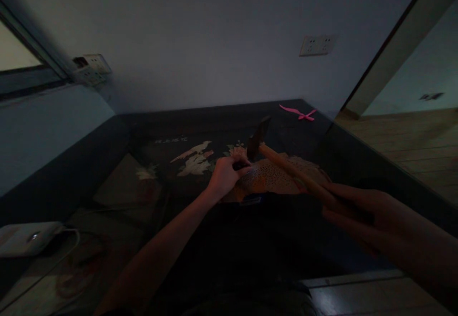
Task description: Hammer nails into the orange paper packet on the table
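Note:
My right hand [358, 211] is wrapped round the wooden handle of a hammer [286, 165], its dark head tilted up just beside my left fingers. My left hand [229, 173] is closed in a pinch on the speckled brown piece [275, 177]; whatever sits between the fingertips is too small and dark to make out. This speckled piece, with an orange patch, lies on the dark table [214, 120] under the hammer. A small blue item [252, 200] shows at its near edge.
A pink ribbon-like item [304, 115] lies at the table's back right. Pale bird and flower pictures [195, 156] decorate the tabletop. At the lower left is a white device [30, 239] with a cable. Wall sockets [317, 45] are above the table.

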The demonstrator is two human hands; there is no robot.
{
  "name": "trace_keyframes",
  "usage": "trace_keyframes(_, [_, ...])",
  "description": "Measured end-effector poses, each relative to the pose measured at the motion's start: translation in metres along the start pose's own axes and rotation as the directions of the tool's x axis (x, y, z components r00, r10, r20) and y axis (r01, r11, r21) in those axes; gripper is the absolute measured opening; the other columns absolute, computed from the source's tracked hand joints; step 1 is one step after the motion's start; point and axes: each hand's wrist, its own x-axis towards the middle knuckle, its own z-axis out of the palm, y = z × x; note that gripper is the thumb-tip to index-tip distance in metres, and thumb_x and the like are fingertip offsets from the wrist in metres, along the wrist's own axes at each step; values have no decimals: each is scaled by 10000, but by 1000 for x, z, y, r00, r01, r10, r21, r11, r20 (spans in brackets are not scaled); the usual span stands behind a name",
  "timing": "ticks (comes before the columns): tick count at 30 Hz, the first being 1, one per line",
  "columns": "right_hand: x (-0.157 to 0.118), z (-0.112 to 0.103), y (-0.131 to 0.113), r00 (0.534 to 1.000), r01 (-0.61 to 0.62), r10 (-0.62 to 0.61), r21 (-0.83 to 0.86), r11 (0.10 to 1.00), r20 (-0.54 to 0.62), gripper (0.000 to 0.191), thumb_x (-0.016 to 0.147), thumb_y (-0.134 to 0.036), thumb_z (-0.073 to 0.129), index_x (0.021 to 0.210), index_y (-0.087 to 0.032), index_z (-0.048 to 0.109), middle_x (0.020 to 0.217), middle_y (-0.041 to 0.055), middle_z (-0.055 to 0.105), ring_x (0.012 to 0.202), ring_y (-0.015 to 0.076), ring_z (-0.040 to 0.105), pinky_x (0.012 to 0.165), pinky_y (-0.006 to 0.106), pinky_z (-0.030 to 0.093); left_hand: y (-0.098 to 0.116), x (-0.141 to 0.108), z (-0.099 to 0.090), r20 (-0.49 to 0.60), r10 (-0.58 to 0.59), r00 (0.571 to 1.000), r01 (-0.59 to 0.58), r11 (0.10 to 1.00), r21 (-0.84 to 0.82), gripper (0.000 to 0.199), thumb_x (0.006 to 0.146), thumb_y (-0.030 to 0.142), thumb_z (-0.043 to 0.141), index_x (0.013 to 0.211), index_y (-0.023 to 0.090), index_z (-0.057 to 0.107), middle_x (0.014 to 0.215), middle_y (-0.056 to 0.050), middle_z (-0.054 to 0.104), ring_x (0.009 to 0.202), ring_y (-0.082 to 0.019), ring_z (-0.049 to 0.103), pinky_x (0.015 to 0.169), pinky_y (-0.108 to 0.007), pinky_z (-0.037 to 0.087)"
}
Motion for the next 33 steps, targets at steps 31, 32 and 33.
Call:
trace_keyframes(31, [3, 15, 15, 990, -123, 117, 68, 990, 83, 480, 823, -440, 552, 1205, -155, 603, 574, -35, 489, 415, 107, 439, 338, 195, 325, 1, -3, 1, -57, 19, 998, -20, 1000, -8, 277, 746, 90, 725, 979, 197, 619, 813, 2, 729, 779, -174, 699, 723, -269, 521])
trace_keyframes(32, [2, 14, 13, 990, -120, 115, 65, 991, 82, 489, 836, -447, 536, 1220, -149, 592, 565, -39, 480, 412, 107, 438, 338, 195, 325, 2, -3, 1, -59, 14, 998, -15, 1000, -9, 275, 746, 94, 727, 979, 194, 621, 812, 0, 729, 779, -174, 700, 724, -268, 522])
trace_keyframes(33, [2, 13, 11, 990, -112, 106, 60, 992, 89, 498, 843, -454, 524, 1228, -145, 583, 555, -45, 469, 406, 106, 434, 337, 194, 327, 3, -3, 1, -62, 8, 998, -9, 1000, -8, 274, 749, 104, 730, 984, 191, 622, 808, -1, 730, 777, -174, 700, 729, -269, 523])
